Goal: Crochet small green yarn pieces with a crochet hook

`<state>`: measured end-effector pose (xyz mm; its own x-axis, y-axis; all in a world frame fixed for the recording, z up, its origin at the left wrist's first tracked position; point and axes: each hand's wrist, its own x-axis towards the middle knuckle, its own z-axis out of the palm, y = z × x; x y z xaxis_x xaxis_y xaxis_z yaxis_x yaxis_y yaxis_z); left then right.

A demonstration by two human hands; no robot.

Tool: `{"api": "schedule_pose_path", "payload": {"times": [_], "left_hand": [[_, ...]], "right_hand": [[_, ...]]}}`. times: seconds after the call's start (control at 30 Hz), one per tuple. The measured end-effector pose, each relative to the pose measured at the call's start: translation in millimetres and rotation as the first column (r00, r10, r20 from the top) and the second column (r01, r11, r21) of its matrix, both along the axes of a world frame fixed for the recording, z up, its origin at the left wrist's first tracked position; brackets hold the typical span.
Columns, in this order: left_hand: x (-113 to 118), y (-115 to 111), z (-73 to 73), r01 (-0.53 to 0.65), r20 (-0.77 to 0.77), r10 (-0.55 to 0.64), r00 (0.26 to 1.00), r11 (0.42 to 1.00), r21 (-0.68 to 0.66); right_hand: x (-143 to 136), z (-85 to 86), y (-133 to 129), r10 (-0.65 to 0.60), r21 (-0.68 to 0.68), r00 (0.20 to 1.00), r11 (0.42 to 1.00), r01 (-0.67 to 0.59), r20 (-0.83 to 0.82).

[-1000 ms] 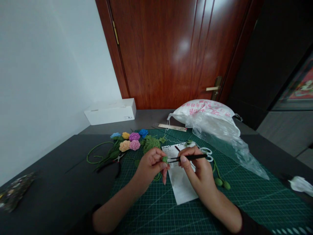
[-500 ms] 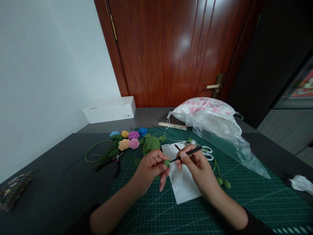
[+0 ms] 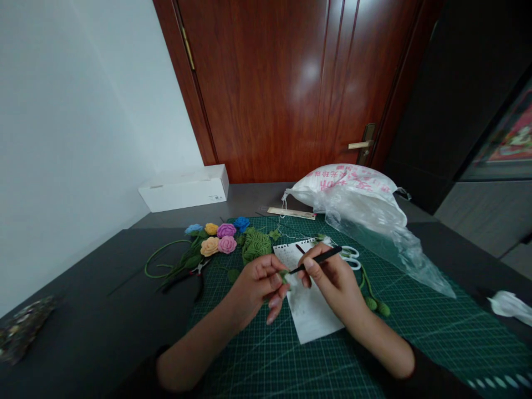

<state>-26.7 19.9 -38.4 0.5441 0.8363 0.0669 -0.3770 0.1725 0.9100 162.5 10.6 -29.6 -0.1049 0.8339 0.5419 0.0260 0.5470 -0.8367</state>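
My left hand (image 3: pixel 258 280) pinches a small green crocheted piece (image 3: pixel 284 274) between thumb and fingers over the cutting mat. White fluffy stuffing (image 3: pixel 292 280) shows at the right side of this piece. In my right hand (image 3: pixel 330 277) are slim black tweezers (image 3: pixel 320 258), their tip touching or very close to the green piece. Under both hands lies a sheet of notebook paper (image 3: pixel 310 316) with faint writing. Behind my left hand sits a ball of green yarn (image 3: pixel 256 245).
Crocheted flowers (image 3: pixel 226 230) and black-handled pliers (image 3: pixel 198 271) lie left. White-handled scissors (image 3: pixel 350 257) and green stems with buds (image 3: pixel 377 306) lie right on the mat (image 3: pixel 249 366). Behind are a ruler (image 3: pixel 291 213), a white box (image 3: pixel 185 188) and a large plastic bag (image 3: pixel 349 188).
White stuffing now shows beside the green piece, where mostly green showed before. The tweezers stay at the piece with little movement. The whole view has shifted slightly.
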Motion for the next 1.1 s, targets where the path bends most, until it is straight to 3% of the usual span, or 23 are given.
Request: {"api": "schedule_pose_path", "payload": {"times": [0.1,0.17,0.37,0.5,0.67,0.8,0.93,1.0,1.1], "left_hand": [[-1.9,0.8,3.3,-0.044,0.007,0.044,0.999,0.999,0.001],[-2.5,1.0,3.6,-0.053,0.012,0.053,0.999,0.999,-0.004],[-1.2,0.8,2.5,-0.046,0.036,0.046,0.998,0.999,-0.004],[-1.1,-0.4,4.1,-0.035,0.042,0.035,0.999,0.999,-0.007],[-2.0,-1.2,4.4,0.011,0.052,-0.011,0.999,1.0,-0.01],[-2.7,-0.7,1.9,0.051,0.071,-0.05,0.996,0.999,-0.012],[-3.3,-1.6,-2.0,0.088,0.082,-0.086,0.993,0.996,-0.022],[-3.4,-2.4,-5.1,0.1,0.086,-0.098,0.991,0.995,-0.026],[-2.8,-3.3,-9.3,0.106,0.085,-0.103,0.991,0.994,-0.031]], "right_hand": [[3.9,2.5,0.5,-0.094,-0.009,0.991,0.996,0.093,-0.091],[5.0,3.6,-0.5,-0.086,0.01,0.991,0.996,0.087,-0.101],[2.3,-0.1,-6.5,-0.097,0.138,0.994,0.986,0.09,0.047],[1.0,-0.1,-8.9,-0.113,0.171,0.992,0.98,0.102,0.058],[-1.0,0.0,-7.1,-0.072,-0.014,0.995,0.997,0.071,-0.064],[-3.0,-1.5,-1.1,0.043,-0.183,0.973,0.979,-0.086,-0.226],[-5.3,-5.1,1.9,0.132,-0.24,0.951,0.949,-0.202,-0.279],[-6.7,-7.4,0.4,0.141,-0.209,0.962,0.959,-0.191,-0.233],[-8.1,-9.2,-3.3,0.094,-0.029,0.995,0.995,-0.094,-0.025]]}}
